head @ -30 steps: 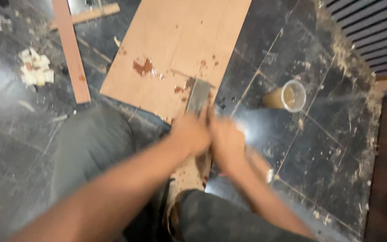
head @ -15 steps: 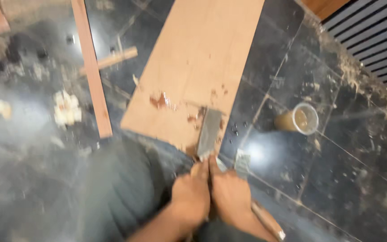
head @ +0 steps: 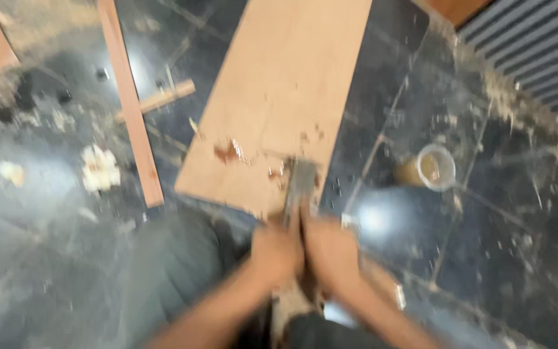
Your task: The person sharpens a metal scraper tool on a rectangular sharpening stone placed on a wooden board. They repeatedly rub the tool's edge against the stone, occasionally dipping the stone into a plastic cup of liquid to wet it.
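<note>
A big flat wooden board [head: 285,97] lies on the dark tiled floor [head: 46,278], with a long thin wood strip [head: 130,103] to one side and a small cup [head: 435,168] to the other. The left hand [head: 274,253] and right hand [head: 332,251] are pressed together, both gripping a grey metal scraper [head: 299,187]. Its blade sits on the near edge of the board, by some reddish spots [head: 228,152].

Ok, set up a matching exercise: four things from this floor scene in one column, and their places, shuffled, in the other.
Things:
1. flat metal tool
2. cup
3. narrow wooden strip
4. pale crumpled scrap

Places:
A. on its side on the dark floor, right of the board
B. gripped by the left hand and right hand, its tip on the wooden board
C. on the floor, left of the strip
D. lying left of the board

Pairs: 1-B, 2-A, 3-D, 4-C
</note>
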